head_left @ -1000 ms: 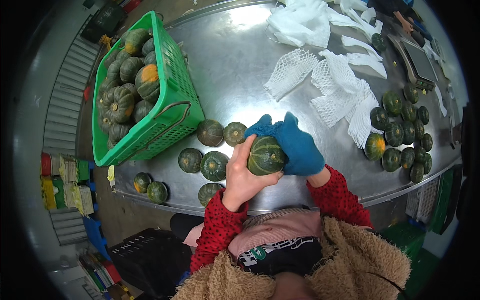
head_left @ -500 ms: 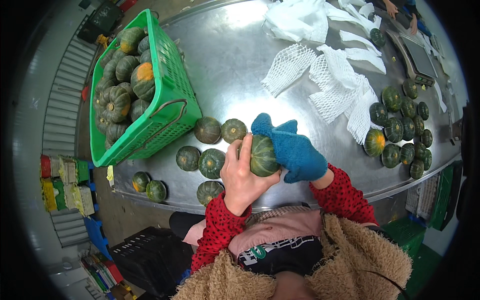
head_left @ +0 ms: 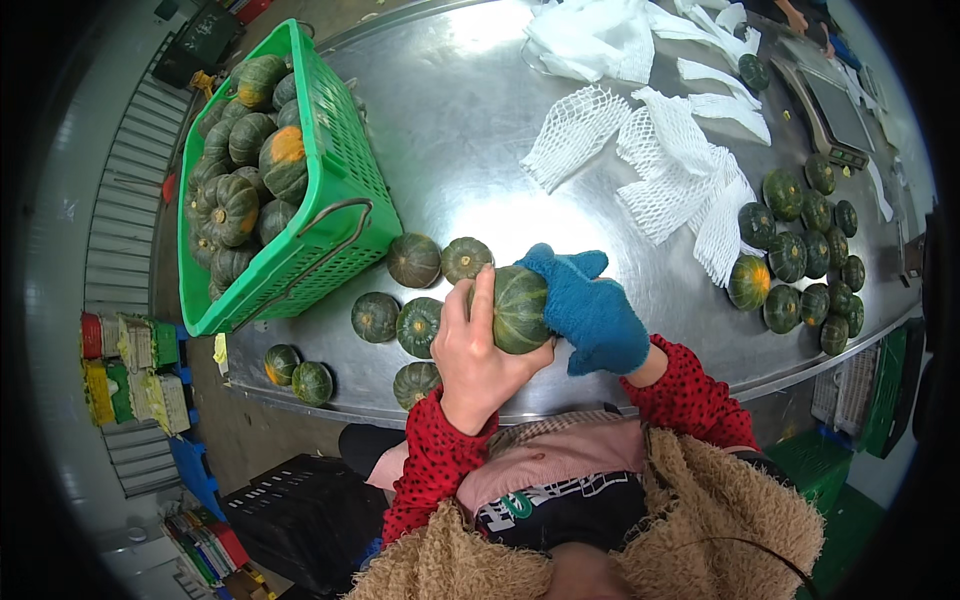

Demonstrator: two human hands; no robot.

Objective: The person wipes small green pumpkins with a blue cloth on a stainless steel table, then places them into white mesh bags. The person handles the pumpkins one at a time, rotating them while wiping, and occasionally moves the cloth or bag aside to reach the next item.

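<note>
Table: steel table [head_left: 480,150], bearing everything.
Lying on it: green basket [head_left: 340,215], loose squashes [head_left: 415,260], white foam nets [head_left: 660,170].

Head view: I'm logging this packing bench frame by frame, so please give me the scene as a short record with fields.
Surface: steel table
Left hand: bare, gripping a small green squash from its left side
Right hand: in a blue glove, pressed on the same squash from the right
Left of the hands: loose squashes on the table, a green basket full of squashes
Far side: white foam nets
Right edge: cluster of squashes
</note>
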